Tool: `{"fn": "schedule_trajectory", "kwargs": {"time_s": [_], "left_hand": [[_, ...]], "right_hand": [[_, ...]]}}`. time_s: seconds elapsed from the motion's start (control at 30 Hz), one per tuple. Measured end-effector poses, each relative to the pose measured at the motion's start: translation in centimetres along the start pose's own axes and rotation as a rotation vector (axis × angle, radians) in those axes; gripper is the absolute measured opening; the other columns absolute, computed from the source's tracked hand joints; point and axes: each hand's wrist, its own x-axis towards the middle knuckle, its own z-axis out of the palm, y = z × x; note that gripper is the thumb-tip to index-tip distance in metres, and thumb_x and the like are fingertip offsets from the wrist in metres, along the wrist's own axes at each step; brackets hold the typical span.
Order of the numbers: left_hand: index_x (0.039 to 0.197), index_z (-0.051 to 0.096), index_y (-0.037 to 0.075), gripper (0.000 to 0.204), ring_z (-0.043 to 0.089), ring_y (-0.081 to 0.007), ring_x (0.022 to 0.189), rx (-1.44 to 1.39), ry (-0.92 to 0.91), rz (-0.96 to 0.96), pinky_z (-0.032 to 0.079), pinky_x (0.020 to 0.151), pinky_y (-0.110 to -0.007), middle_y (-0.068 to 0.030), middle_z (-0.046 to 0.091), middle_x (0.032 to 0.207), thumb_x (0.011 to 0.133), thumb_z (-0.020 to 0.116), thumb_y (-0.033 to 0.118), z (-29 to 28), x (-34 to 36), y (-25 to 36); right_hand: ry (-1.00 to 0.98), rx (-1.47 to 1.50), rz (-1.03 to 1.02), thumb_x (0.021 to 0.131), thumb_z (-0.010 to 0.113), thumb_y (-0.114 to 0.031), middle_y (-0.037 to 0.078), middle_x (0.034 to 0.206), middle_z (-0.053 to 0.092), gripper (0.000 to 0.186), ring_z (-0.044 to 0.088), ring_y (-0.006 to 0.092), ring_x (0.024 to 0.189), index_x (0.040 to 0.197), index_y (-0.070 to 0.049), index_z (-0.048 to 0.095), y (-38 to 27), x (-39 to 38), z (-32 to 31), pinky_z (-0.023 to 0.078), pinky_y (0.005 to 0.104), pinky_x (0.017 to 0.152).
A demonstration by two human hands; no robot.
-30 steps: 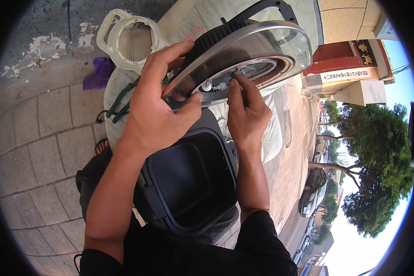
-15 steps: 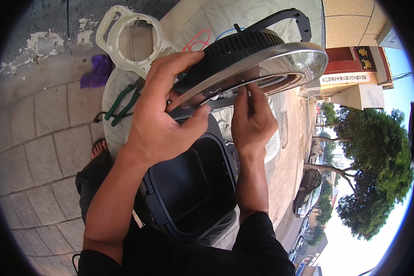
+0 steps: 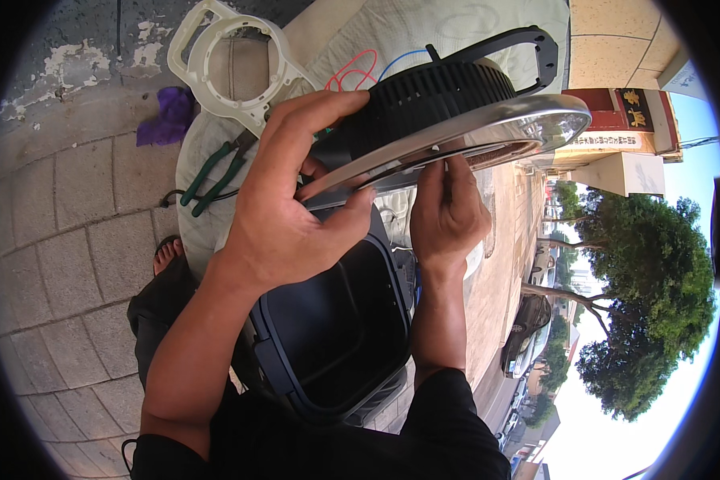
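My left hand is closed round the near left edge of an appliance lid, thumb below and fingers on top. This lid has a shiny metal rim, a glass part and a black ribbed housing with a black handle-like bracket. It is held up at a tilt. Against its underside, my right hand pinches at the inner ring with thumb and fingertips. Whatever sits between those fingertips is hidden. Beneath both hands stands a dark, square-cornered basin.
Green-handled pliers lie on the covered table left of my hand. Behind them is a cream plastic ring frame, with red wire and blue wire nearby. A purple cloth lies at the left.
The lid has shifted slightly right and down. My right hand has moved a little right along its underside, still pinching; my left hand keeps its grip.
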Motion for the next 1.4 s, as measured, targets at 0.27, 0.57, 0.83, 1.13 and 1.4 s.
{"fn": "schedule_trajectory", "kwargs": {"time_s": [0.27, 0.57, 0.83, 1.13, 1.4], "left_hand": [[0.158, 0.046, -0.003, 0.081, 0.066, -0.0219, 0.125, 0.0, -0.011, -0.015, 0.059, 0.088, -0.03, -0.0181, 0.058, 0.148, 0.083, 0.075, -0.013, 0.1, 0.1, 0.2], [0.162, 0.041, -0.004, 0.085, 0.057, -0.0269, 0.142, -0.013, -0.002, -0.034, 0.06, 0.095, -0.034, -0.0196, 0.055, 0.156, 0.085, 0.076, -0.011, 0.7, -0.1, -0.1], [0.154, 0.053, 0.001, 0.079, 0.063, -0.0225, 0.13, -0.059, 0.058, 0.031, 0.066, 0.09, -0.031, -0.0142, 0.053, 0.147, 0.08, 0.076, -0.015, 0.8, 0.1, -0.2], [0.155, 0.053, 0.003, 0.08, 0.065, -0.0223, 0.129, 0.024, 0.052, -0.009, 0.063, 0.086, -0.029, -0.0128, 0.056, 0.146, 0.08, 0.079, -0.011, 0.7, 0.1, 0.4], [0.152, 0.055, 0.002, 0.08, 0.066, -0.0236, 0.121, 0.343, 0.103, 0.097, 0.057, 0.091, -0.038, -0.0133, 0.059, 0.144, 0.079, 0.085, -0.002, 1.2, 0.0, 2.7]], "right_hand": [[-0.053, 0.087, 0.18, 0.096, 0.081, -0.003, 0.011, 0.077, 0.076, 0.022, 0.075, 0.0202, 0.064, 0.117, -0.002, 0.075, -0.8, -0.9, -0.9, 0.057, 0.0311, 0.061], [-0.231, 0.31, 0.68, 0.103, 0.079, -0.014, 0.008, 0.081, 0.077, 0.018, 0.069, 0.007, 0.073, 0.114, -0.001, 0.074, -3.3, -1.5, -2.7, 0.055, 0.0255, 0.068], [-0.198, 0.297, 0.745, 0.103, 0.08, -0.025, 0.01, 0.077, 0.077, 0.026, 0.072, 0.014, 0.07, 0.114, -0.002, 0.076, -2.9, -1.1, -2.2, 0.057, 0.0302, 0.069], [-0.176, 0.272, 0.776, 0.106, 0.076, -0.029, 0.011, 0.078, 0.078, 0.031, 0.073, 0.013, 0.073, 0.12, -0.002, 0.078, -1.3, -0.3, -2.6, 0.058, 0.0316, 0.071], [-0.077, 0.275, 0.751, 0.104, 0.077, -0.025, 0.01, 0.079, 0.077, 0.028, 0.071, 0.0156, 0.069, 0.12, -0.002, 0.071, 0.6, -0.8, -3.9, 0.057, 0.0332, 0.069]]}}
